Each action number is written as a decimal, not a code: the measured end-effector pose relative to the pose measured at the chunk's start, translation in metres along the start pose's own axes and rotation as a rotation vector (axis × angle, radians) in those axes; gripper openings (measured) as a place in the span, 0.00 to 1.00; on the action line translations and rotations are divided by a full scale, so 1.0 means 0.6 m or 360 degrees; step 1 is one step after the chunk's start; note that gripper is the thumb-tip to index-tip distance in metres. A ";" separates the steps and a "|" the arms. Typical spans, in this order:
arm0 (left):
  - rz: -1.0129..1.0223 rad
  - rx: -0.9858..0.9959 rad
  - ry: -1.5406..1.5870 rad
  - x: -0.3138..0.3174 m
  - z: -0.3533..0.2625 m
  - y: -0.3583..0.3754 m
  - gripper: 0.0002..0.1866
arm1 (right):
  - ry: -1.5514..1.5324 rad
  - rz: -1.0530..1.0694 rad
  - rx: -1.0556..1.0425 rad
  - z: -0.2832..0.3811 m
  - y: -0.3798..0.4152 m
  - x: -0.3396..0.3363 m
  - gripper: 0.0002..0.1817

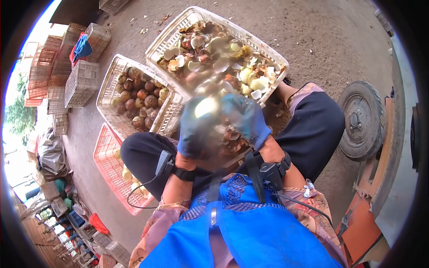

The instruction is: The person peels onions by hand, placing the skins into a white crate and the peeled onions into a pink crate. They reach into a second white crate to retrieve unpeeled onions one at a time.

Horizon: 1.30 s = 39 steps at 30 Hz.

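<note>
My left hand [195, 127], in a blue-grey work glove, is closed around a pale, shiny round fruit [206, 107]. My right hand [246, 117], gloved alike, is curled close against the fruit's right side. Motion smears its fingers, so what they hold is hidden. Just beyond both hands stands a white plastic crate [155, 48] of white and brown peel pieces [219, 49]. Left of that, a second white crate [109, 80] holds brown round fruits [140, 96]. More peel scraps [232, 142] lie below my hands, between my legs.
A pink-red crate [109, 156] with pale peeled fruits [129, 174] stands by my left knee. On the right, a wheel [357, 118] stands beside my right knee. Stacked crates [82, 85] line the far left of the dirt floor [321, 40].
</note>
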<state>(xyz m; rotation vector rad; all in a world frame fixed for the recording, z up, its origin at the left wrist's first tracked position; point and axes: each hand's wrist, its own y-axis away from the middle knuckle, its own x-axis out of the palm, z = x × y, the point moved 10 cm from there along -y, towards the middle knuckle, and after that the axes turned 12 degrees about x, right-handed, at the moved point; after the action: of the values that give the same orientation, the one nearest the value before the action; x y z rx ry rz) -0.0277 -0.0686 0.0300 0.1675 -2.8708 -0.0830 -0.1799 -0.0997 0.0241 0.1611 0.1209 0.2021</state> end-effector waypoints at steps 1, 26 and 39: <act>0.0185 0.0255 -0.0618 -0.003 -0.011 -0.002 0.28 | -0.0001 0.0003 0.0007 -0.002 0.000 0.004 0.05; 0.0544 0.1149 -0.1189 0.050 -0.044 0.016 0.30 | 0.0094 -0.0179 -0.0322 0.016 0.008 -0.001 0.07; 0.0350 0.0235 -0.0779 -0.003 0.021 -0.004 0.29 | 0.0423 0.0129 -0.0358 0.017 0.008 0.041 0.10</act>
<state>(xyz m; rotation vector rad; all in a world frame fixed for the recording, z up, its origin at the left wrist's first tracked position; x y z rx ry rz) -0.0288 -0.0700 0.0173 -0.1666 -3.3608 0.1523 -0.1556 -0.0916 0.0325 -0.0864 0.3547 0.3159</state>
